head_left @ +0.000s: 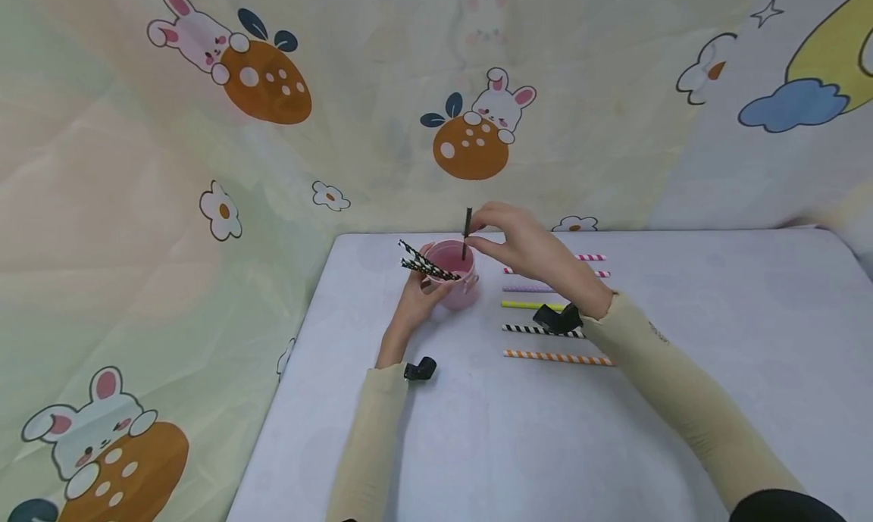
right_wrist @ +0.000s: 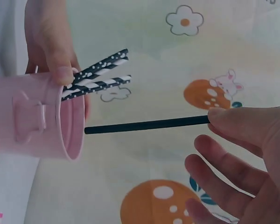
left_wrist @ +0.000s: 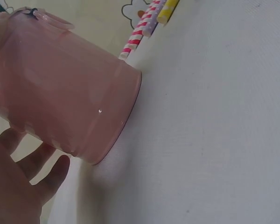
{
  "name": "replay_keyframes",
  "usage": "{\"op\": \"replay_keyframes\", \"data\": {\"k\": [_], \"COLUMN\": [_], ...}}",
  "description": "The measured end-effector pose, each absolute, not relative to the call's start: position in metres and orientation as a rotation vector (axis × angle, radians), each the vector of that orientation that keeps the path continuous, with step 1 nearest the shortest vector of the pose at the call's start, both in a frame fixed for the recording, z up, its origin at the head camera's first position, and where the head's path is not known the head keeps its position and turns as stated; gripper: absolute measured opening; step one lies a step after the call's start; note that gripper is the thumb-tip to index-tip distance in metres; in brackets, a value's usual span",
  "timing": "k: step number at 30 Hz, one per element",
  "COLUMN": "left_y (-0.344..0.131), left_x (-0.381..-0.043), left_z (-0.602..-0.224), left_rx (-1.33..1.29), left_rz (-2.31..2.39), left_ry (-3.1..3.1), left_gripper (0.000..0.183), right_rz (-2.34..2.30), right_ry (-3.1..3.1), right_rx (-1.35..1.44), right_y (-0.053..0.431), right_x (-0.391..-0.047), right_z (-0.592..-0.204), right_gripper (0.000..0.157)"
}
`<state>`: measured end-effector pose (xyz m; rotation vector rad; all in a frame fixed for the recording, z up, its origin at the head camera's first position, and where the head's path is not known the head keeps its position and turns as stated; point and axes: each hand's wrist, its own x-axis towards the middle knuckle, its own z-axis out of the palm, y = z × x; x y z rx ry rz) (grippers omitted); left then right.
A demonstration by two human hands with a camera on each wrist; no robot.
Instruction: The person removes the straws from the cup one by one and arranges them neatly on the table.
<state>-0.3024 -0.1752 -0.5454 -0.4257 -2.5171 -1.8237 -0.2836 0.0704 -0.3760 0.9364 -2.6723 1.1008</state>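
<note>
A small pink bucket [head_left: 461, 298] stands at the far left of the table, with my left hand [head_left: 414, 298] gripping its side and the thumb near the rim. Several black-and-white patterned straws [right_wrist: 95, 79] lean out of its mouth toward that thumb. Over the opening, my right hand [head_left: 524, 243] pinches a plain dark straw [right_wrist: 144, 125] at its upper end, between thumb and forefinger. The straw's lower tip comes right at the bucket's rim, and its other fingers are spread loosely. In the left wrist view, the bucket [left_wrist: 70, 93] hides part of my left hand.
Right of the bucket lies a column of straws: pink-striped, a lilac straw [head_left: 528, 289], a yellow-green straw [head_left: 528, 304], a black-striped straw [head_left: 521, 328] and an orange-striped straw [head_left: 559, 357]. My right forearm crosses over some. A printed cloth [head_left: 382, 143] hangs behind the white table [head_left: 491, 446].
</note>
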Motion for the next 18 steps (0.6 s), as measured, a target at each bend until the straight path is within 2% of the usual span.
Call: {"op": "replay_keyframes", "data": {"k": [11,13,18], "left_y": [-0.175,-0.174,-0.173], "left_x": [-0.298,-0.293,-0.295], "left_z": [-0.541,-0.531,-0.534], "left_rx": [-0.374,-0.386,-0.393], "left_rz": [-1.795,-1.793,-1.782], "left_ry": [-2.559,-2.571,-2.57], "left_gripper": [0.086,0.085,0.085], "right_rz": [1.076,1.036,0.901], "right_ry": [-2.602,-2.629,-2.71], "right_rx": [0.857,0.831,0.767], "right_y": [0.136,0.149,0.18], "right_x": [-0.277,-0.276,-0.274], "right_z": [-0.381,-0.384,-0.389], "right_gripper": [0.014,0.013,0.012]}}
